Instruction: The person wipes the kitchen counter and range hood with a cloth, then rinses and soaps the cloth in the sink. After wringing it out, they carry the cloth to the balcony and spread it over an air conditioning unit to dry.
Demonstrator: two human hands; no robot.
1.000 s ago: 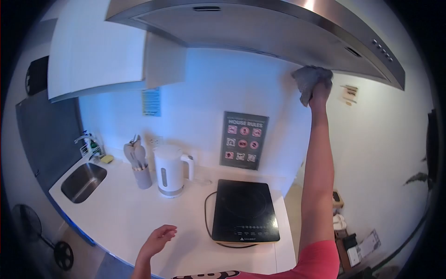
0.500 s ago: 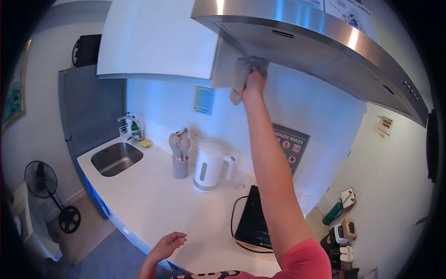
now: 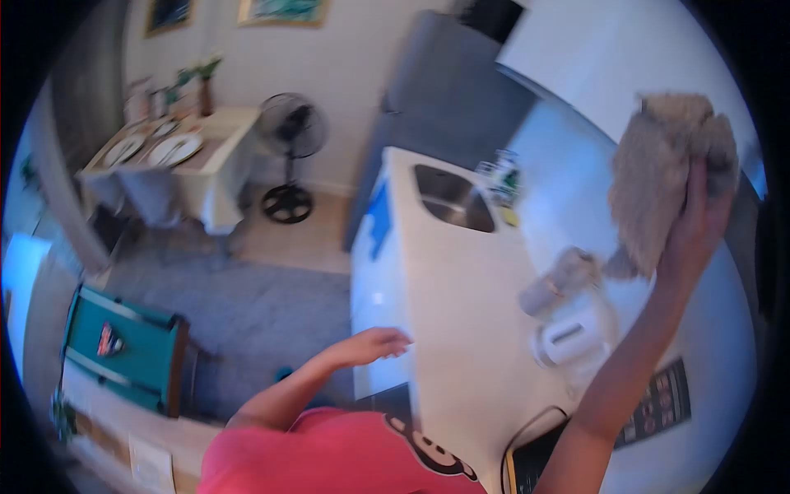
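My right hand [image 3: 699,216] is raised at the upper right, closed round a grey-beige cloth [image 3: 654,177]. The cloth hangs bunched from the fingers and overlaps the white wall cabinet [image 3: 597,62] in this view. Low in front of my body, by the front edge of the white countertop [image 3: 461,329], is my left hand [image 3: 372,346]. Its fingers are loosely bent and it holds nothing. Below the cloth stand a holder with utensils [image 3: 543,295] and a white electric kettle [image 3: 573,336], both blurred.
A steel sink [image 3: 453,198] is set into the counter's far end, beside a grey fridge [image 3: 448,99]. A black cooktop [image 3: 535,461] with a cord lies near my right arm. To the left are a standing fan [image 3: 290,156], a laid dining table [image 3: 222,136] and a small pool table [image 3: 123,346].
The view has swung left, bringing the dining table and pool table into sight. My right hand has come away from under the range hood with the cloth, which now hangs larger and nearer.
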